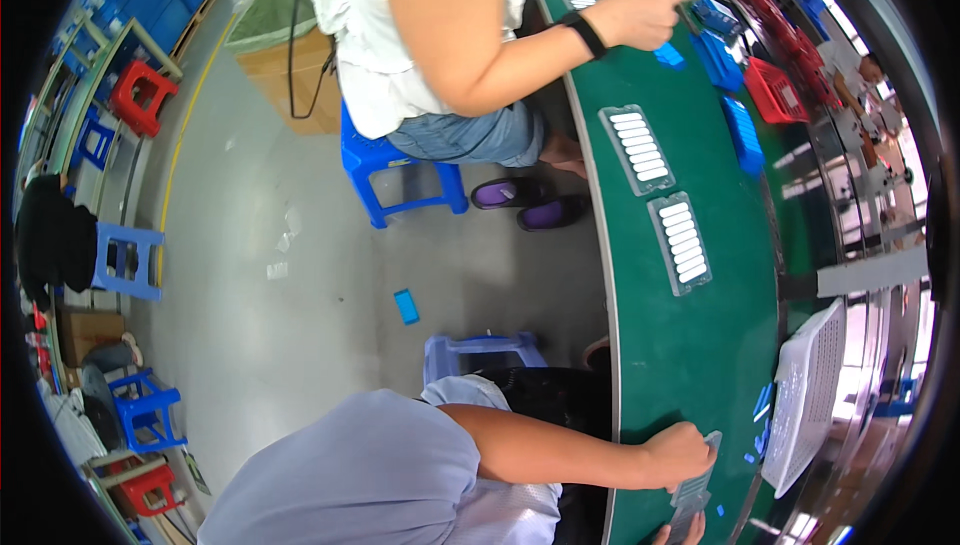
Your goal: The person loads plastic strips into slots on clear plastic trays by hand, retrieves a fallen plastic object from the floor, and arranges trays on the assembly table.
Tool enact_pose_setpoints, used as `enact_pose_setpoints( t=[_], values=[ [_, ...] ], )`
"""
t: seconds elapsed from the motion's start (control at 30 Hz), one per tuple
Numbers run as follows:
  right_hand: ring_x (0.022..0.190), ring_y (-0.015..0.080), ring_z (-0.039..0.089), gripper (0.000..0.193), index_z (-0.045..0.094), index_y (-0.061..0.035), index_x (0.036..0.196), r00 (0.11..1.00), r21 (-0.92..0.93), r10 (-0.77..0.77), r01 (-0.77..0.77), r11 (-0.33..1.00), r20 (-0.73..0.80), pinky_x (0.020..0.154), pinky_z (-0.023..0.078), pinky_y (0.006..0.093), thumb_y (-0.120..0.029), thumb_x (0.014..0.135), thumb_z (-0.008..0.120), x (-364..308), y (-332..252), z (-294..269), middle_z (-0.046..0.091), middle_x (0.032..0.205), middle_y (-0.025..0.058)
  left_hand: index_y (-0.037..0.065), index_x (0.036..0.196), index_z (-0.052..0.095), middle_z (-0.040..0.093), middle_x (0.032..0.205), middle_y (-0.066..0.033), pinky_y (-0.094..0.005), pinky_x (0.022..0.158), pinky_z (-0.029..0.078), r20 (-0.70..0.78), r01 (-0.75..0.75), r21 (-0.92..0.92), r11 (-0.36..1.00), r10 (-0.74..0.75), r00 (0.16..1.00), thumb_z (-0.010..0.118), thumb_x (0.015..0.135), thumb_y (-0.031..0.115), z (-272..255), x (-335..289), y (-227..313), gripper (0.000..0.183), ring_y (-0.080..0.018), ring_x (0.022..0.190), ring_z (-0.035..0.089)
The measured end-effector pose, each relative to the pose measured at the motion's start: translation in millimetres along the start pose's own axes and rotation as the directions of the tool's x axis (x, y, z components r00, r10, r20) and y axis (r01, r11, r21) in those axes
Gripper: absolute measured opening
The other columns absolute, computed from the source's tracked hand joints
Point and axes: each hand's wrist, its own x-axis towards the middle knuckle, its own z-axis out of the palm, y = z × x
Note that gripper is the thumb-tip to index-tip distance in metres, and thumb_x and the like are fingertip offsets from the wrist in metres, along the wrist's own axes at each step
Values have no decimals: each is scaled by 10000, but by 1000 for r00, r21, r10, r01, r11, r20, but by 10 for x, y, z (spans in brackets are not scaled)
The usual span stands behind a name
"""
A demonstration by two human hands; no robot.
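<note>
At the lower right, over the green table (pixel 640 365), my left hand (pixel 680 453) is closed at the upper part of a clear plastic tray (pixel 692 490) with ridged slots. Its fingertips are hidden. My right hand (pixel 692 533), cut off by the lower edge, grips the near end of the same tray, thumb on one side and fingers on the other. Farther along the table lie two clear trays filled with white oblong pieces, the nearer tray (pixel 682 245) and the farther tray (pixel 637 150). Small blue pieces (pixel 762 435) are scattered right of my hands.
A white perforated basket (pixel 805 395) stands along the table's right side. Beyond are blue boxes (pixel 742 135) and a red basket (pixel 773 90). A co-worker in a white top (pixel 375 45) sits at the far end on a blue stool (pixel 400 170). A blue block (pixel 406 307) lies on the floor.
</note>
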Motion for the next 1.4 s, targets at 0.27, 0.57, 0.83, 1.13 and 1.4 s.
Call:
enact_pose_setpoints(
  t=[0.27, 0.57, 0.83, 1.13, 1.4],
  values=[
    [1228, 392, 581, 521, 607, 24, 1295, 994, -55, 12, -18, 998, -107, 1076, 419, 506, -268, 885, 739, -67, 469, -11, 613, 1326, 237, -18, 1290, 615, 717, 824, -93, -346, 580, 560, -11, 53, -35, 998, -54, 998, 812, 794, 387, -259, -50, -67, 670, -243, 732, 731],
    [1381, 494, 470, 558, 581, -19, 1256, 987, -28, 87, -84, 996, 139, 1202, 235, 644, -227, 755, 711, 157, 235, -198, 560, 1404, 250, 53, 1359, 595, 716, 829, -80, -353, 596, 556, -62, -40, 82, 996, 45, 997, 723, 871, 512, -178, 20, -37, 682, -229, 722, 722],
    [1195, 395, 608, 438, 651, -64, 1113, 905, 151, -423, 413, 898, 42, 1139, 326, 607, -223, 722, 769, 894, -188, -78, 664, 1202, 150, 68, 1418, 544, 693, 755, -116, -412, 526, 525, -149, 16, -115, 993, -34, 988, 670, 847, 237, -259, 41, -14, 609, -307, 591, 677],
    [1032, 388, 615, 136, 674, -19, 848, 932, 268, -333, 287, 920, 144, 910, 474, 474, -114, 829, 769, 1257, -221, 307, 684, 1120, 165, 23, 1564, 350, 683, 901, -157, -447, 609, 523, -494, -344, -338, 876, 146, 857, 617, 753, 27, -161, -112, -67, 854, -367, 751, 668],
    [778, 224, 596, 163, 648, 1, 944, 853, 412, -422, 281, 867, 307, 713, 491, 321, -152, 994, 677, 1412, -1112, 645, 632, 875, 119, 32, 1530, 413, 675, 1044, -155, -458, 821, 532, -792, -215, -367, 905, -183, 583, 605, 800, 55, -652, -1066, -234, 755, -379, 949, 655]
  ],
)
